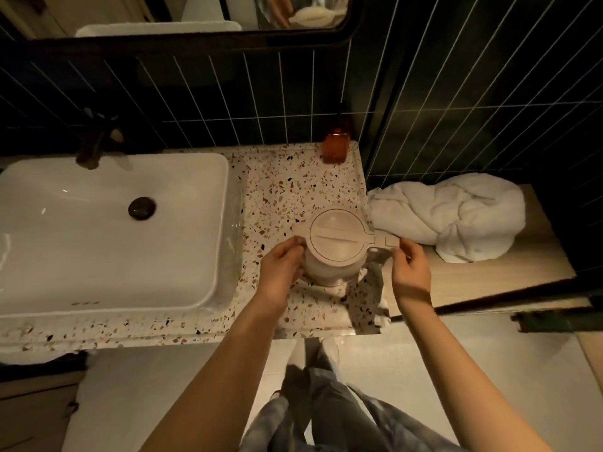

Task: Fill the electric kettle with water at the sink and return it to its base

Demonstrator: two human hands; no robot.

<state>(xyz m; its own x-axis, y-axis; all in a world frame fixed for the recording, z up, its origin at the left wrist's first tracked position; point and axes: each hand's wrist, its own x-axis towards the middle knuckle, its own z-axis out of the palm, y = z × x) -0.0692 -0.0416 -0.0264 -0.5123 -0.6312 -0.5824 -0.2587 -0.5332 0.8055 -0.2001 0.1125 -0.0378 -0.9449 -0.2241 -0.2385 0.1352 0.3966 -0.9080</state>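
Here, kettle (336, 243) on counter (287, 177), left hand (282, 267) cupping body, right hand (409, 261) pinching handle, base seemingly hidden.

A speckled stone counter (287, 177) is stretching out in front of me, carrying a white sink (107, 230) set into its left part. The kettle (336, 246) is standing upright on the counter just right of the sink, near the counter's right edge, and I am touching it on both sides. An amber bottle (335, 148) is sitting at the back right corner against the tiles. To the right, a lower wooden shelf (489, 275) is adjoining the counter, with a crumpled white towel (456, 216) lying on it
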